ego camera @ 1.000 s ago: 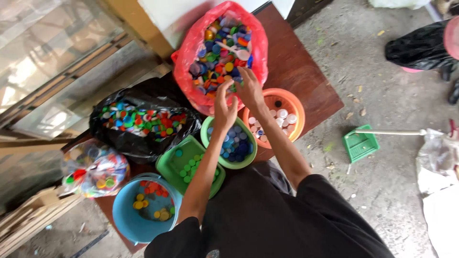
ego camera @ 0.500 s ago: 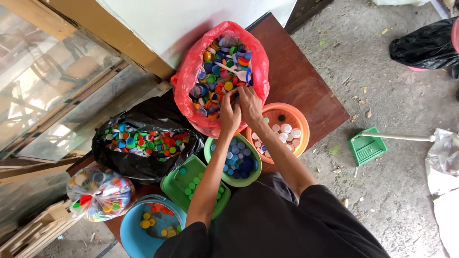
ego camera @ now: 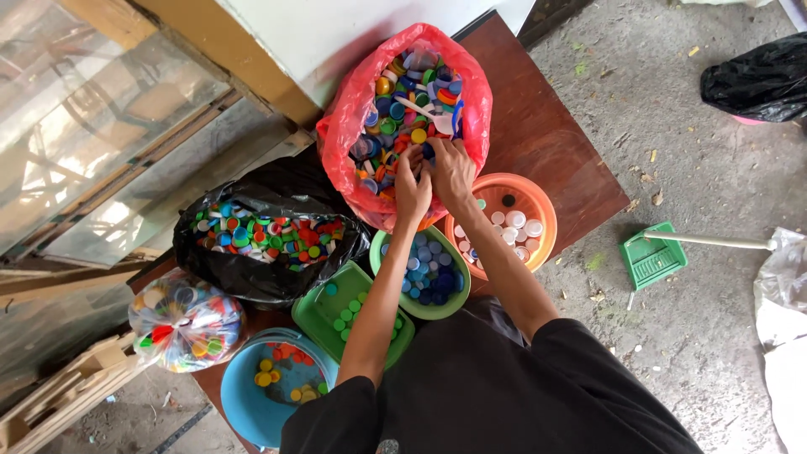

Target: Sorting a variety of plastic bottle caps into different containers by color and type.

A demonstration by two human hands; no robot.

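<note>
Hands [ego camera: 433, 181] together, fingers down, in red bag [ego camera: 353, 126]

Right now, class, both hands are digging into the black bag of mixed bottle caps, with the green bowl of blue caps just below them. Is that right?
Not quite. The head view shows the left hand and right hand in the red bag of mixed caps; the black bag lies untouched beside it. The green bowl of blue caps does sit just below the hands.

Red plastic bag [ego camera: 353, 126]: open-mouthed, slumped at the far edge of the brown table [ego camera: 546, 126], against the wall. Held mixed-colour bottle caps [ego camera: 412, 92], heaped loosely; both hands were dug into the near side of the heap.
</note>
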